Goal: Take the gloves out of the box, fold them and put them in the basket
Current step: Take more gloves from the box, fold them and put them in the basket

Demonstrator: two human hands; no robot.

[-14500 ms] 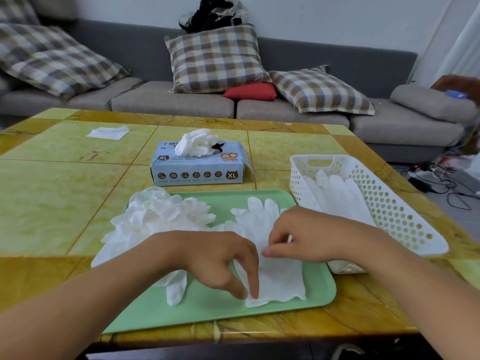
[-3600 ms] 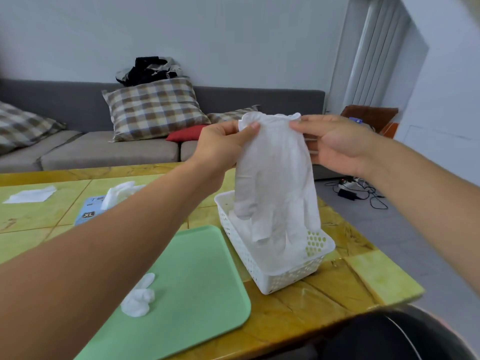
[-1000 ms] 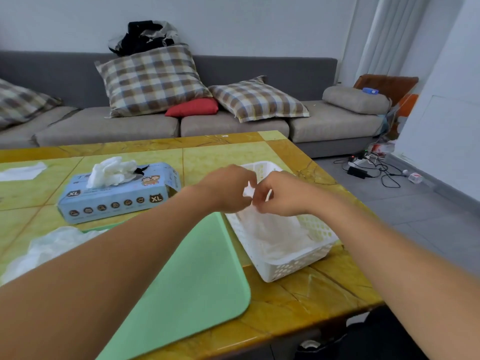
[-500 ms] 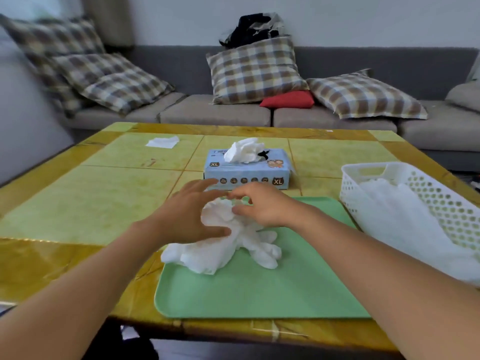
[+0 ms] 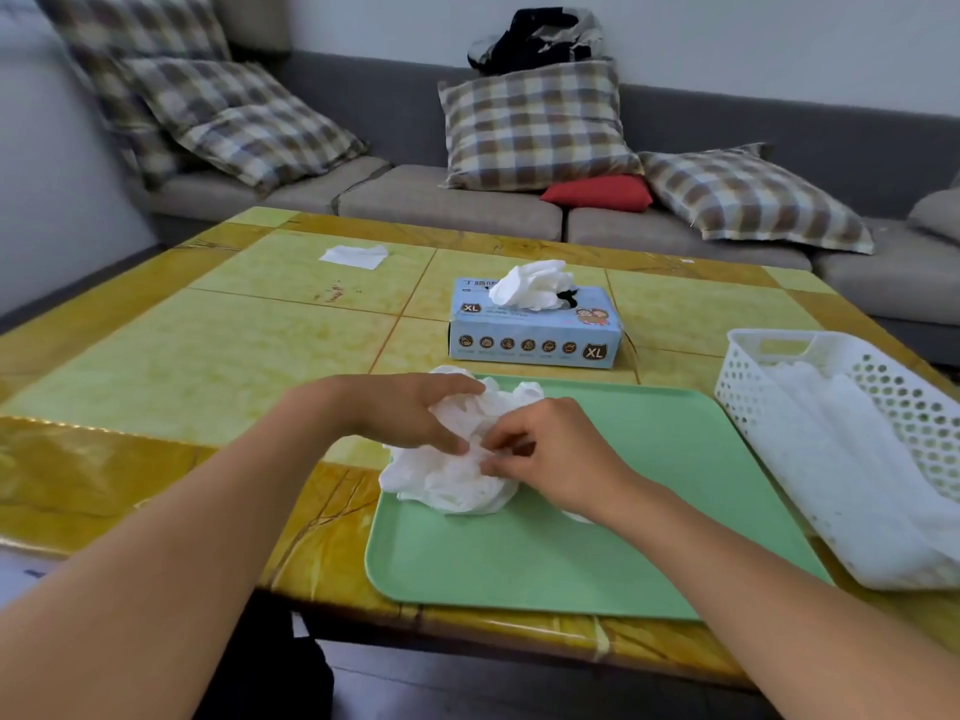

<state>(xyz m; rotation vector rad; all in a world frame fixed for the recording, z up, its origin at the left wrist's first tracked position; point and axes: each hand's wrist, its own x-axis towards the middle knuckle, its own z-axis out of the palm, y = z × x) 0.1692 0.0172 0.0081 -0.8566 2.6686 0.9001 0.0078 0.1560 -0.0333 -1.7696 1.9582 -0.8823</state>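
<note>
Gloves (image 5: 447,480) bunched under both hands' pinching grip.

Two bare forearms enter from the bottom edge; no sleeves in view; left hand (image 5: 402,413) and right hand (image 5: 545,457) ungloved; no rings, watch or bracelets seen on either wrist.

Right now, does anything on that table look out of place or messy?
A little. A stray white sheet lies alone at the far left of the table, away from the work. A glove bulges out of the box, and the glove pile under both hands hangs off the tray edge.
</note>
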